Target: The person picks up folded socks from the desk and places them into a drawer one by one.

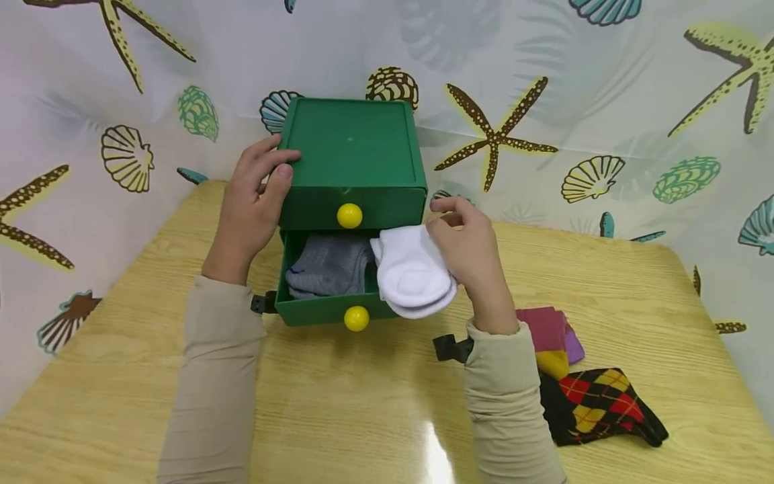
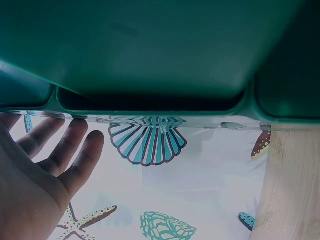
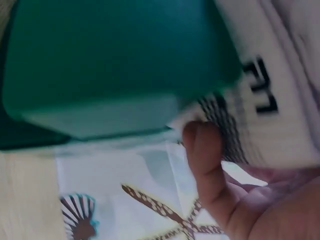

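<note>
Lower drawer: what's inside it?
Grey socks fill its left; the right hand holds white socks over its right. Anything beneath them is hidden.

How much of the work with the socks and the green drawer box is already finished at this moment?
Done: folded grey socks lie in the open lower drawer of the green drawer box.
In hand: the right hand holds white socks over the drawer; the left hand steadies the box.
Left: maroon-and-yellow socks and black argyle socks on the wooden table.

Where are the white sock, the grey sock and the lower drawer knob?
white sock (image 1: pixel 413 275), head view, on its rounded middle
grey sock (image 1: pixel 329 265), head view, on its folded top
lower drawer knob (image 1: pixel 356 318), head view, on its yellow front
</note>
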Demonstrator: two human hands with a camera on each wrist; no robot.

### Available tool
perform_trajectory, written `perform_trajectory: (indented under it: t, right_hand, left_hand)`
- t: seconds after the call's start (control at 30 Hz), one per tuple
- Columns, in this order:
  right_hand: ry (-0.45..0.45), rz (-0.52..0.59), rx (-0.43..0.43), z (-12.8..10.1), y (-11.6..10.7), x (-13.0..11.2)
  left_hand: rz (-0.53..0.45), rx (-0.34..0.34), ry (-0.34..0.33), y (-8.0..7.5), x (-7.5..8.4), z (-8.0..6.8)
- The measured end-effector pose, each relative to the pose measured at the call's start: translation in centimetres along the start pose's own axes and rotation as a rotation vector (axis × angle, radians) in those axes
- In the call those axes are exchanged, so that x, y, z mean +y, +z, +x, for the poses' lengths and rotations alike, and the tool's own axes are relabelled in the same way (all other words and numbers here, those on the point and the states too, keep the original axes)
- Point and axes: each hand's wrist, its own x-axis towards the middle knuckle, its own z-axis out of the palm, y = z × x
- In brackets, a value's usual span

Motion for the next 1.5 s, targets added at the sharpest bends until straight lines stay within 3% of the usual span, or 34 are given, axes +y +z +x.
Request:
perform_trajectory:
  t: [0.13, 0.3, 0.4, 0.47, 0.6, 0.7, 0.8, 0.9, 1.1, 1.2, 1.5]
  right_hand:
    - [0.018, -0.092, -0.152, -0.4, -1.8, -0.1]
    - [0.071, -0.114, -0.413, -1.3, -4.1, -0.1]
    - [0.027, -0.092, -0.530, -1.7, -4.8, 0.0]
    - [-0.029, -0.075, -0.559, -1.8, -4.8, -0.1]
    - [-0.130, -0.053, -0.479, -1.6, -3.7, -0.1]
    - [-0.158, -0.026, -0.362, -1.3, -2.3, -0.2]
    - [-0.166, 0.016, -0.299, -1.1, -1.1, -0.4]
    - [-0.172, -0.009, -0.302, -1.1, -0.5, -0.6]
    - [-0.102, -0.225, -0.346, -1.5, -0.4, -0.8]
    - [-0.087, -0.276, -0.338, -1.5, -0.1, -0.9]
    - [-0.153, -0.473, -0.367, -1.7, 1.2, -1.3]
  left_hand:
    - [0.004, 0.001, 0.009, 0.1, 0.0, 0.2]
    - [0.001, -0.006, 0.004, 0.2, 0.0, 0.2]
    - [0.000, -0.004, 0.003, 0.2, -0.1, 0.1]
    - [-0.002, -0.001, 0.001, 0.1, -0.1, 0.0]
    - [-0.004, 0.005, -0.009, 0.0, -0.2, -0.2]
    - [-0.004, 0.008, -0.014, 0.0, -0.3, -0.2]
    - [-0.004, 0.012, -0.012, -0.1, -0.2, -0.1]
    - [-0.003, 0.012, -0.010, 0.0, -0.1, 0.0]
    - [-0.001, 0.008, -0.007, 0.1, 0.1, -0.1]
    - [-0.003, 0.008, -0.005, 0.1, 0.1, -0.1]
    - [0.001, 0.008, -0.001, 0.1, -0.1, -0.1]
